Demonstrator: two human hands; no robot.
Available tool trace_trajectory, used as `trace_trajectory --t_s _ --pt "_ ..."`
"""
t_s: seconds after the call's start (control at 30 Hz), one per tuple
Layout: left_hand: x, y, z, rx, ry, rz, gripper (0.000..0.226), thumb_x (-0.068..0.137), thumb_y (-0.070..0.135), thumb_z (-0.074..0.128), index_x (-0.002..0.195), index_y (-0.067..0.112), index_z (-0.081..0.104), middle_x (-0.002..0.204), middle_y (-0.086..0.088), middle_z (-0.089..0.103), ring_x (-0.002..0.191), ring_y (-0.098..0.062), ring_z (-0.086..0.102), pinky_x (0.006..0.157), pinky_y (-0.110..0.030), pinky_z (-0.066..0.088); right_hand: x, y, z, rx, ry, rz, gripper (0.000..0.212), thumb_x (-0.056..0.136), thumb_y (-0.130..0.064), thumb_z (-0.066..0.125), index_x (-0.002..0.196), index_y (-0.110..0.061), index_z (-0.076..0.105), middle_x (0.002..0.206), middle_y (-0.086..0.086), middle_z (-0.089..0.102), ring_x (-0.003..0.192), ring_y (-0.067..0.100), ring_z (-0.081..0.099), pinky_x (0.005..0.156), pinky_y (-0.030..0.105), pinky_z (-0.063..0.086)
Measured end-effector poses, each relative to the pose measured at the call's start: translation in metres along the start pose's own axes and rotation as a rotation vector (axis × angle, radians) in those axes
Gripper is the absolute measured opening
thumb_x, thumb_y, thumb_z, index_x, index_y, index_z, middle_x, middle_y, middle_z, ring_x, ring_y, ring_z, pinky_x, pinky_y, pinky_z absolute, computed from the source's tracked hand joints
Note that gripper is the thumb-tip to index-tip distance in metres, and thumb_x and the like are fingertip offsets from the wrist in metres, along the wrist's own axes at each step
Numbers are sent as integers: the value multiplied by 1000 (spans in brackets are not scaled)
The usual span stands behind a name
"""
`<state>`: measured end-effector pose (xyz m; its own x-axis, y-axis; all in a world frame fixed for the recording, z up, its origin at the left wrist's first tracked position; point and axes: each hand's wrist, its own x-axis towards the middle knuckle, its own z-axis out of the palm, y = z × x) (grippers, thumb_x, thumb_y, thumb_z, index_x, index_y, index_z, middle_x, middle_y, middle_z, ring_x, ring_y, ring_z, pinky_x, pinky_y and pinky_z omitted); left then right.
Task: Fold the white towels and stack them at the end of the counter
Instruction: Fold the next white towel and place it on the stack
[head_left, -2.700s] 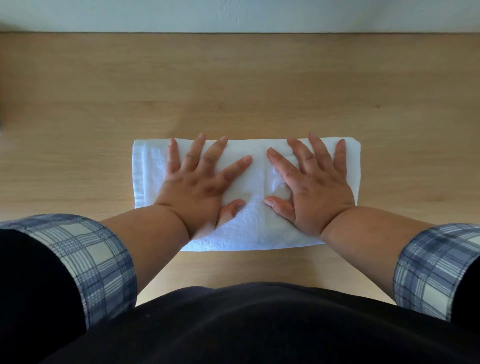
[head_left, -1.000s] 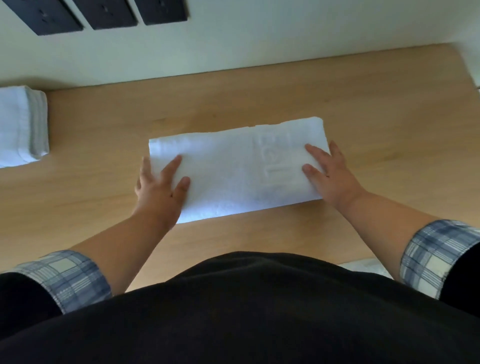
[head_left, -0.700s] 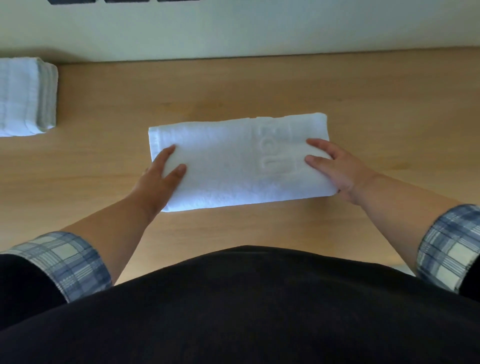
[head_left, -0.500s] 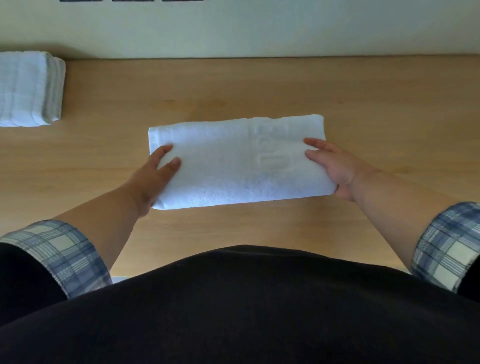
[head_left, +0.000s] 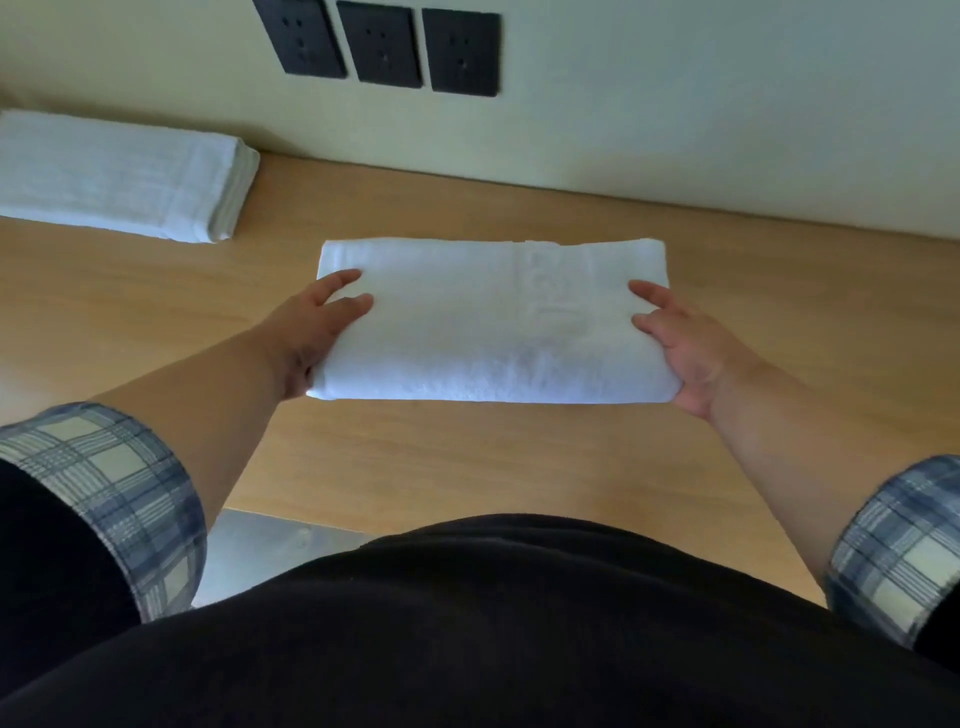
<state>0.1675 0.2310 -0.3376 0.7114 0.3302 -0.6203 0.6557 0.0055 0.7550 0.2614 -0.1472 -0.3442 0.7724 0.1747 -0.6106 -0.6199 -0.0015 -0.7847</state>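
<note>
The folded towel (head_left: 493, 322) sits mid-counter (head_left: 467, 457), the left hand (head_left: 317, 332) at its left end, the right hand (head_left: 685, 348) at its right end; a towel stack (head_left: 119, 176) lies far left against the wall (head_left: 675, 104); three outlet plates (head_left: 384, 44) sit on the wall above.

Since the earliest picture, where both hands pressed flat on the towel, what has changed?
Both hands slid outward to the ends of the folded white terry towel: the left hand now grips the left end, the right hand the right end, thumbs on top. It seems lifted off the wooden counter. The towel stays folded.
</note>
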Motion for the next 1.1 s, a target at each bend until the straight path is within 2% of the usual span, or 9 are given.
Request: trace_trajectory --t_s 0.13,0.2,0.33,0.57,0.8,0.9,0.97,1.1 --pt "-34 8 -30 -33 69 64 28 86 47 71 105 63 59 122 12 55 102 -20 61 64 -31 54 -17 -27 29 -42 -55 -49 35 95 -15 58 110 -44 70 104 -4 76 92 23 74 68 39 59" --pt "-48 9 -52 -40 107 97 28 85 48 71 105 64 59 123 11 55 103 -21 61 68 -33 54 -27 -36 50 -58 -91 -71 35 96 -15 58 109 -45 70 104 -4 76 89 22 75 63 37 59" --pt "-72 5 -109 -57 175 146 27 82 53 71 101 68 60 130 7 54 108 -26 59 87 -46 55 -49 -48 105 -112 -137 -137 34 95 -18 59 108 -48 69 113 -6 72 93 22 74 64 36 59" --pt "-104 -15 -229 -13 240 238 32 77 60 70 104 70 57 126 11 53 107 -26 59 89 -48 54 -87 -35 219 -84 -171 -205 35 94 -18 61 102 -50 72 104 -12 74 81 15 75 56 32 57" --pt "-115 -33 -367 56 247 259 25 81 57 69 96 72 56 134 6 48 112 -26 55 94 -48 51 -117 7 351 -71 -165 -210 33 95 -19 62 104 -50 72 118 -5 70 97 22 72 66 38 59" --pt "-113 -37 -404 41 225 247 24 81 56 71 94 71 57 129 10 50 106 -20 57 80 -38 53 -123 14 387 -85 -180 -192 34 94 -20 63 102 -52 72 120 -6 67 101 23 70 65 39 60" --pt "-109 -39 -421 29 209 248 28 78 57 73 98 68 57 125 13 51 106 -19 57 77 -35 51 -123 14 403 -78 -186 -188 34 94 -20 62 103 -52 72 121 -6 67 102 24 70 68 41 60" --pt "-92 -32 -440 59 198 252 38 74 61 76 107 65 56 125 11 51 109 -22 56 90 -43 52 -113 11 421 -76 -169 -200 33 95 -20 62 105 -50 70 122 -6 66 105 24 68 69 39 59"
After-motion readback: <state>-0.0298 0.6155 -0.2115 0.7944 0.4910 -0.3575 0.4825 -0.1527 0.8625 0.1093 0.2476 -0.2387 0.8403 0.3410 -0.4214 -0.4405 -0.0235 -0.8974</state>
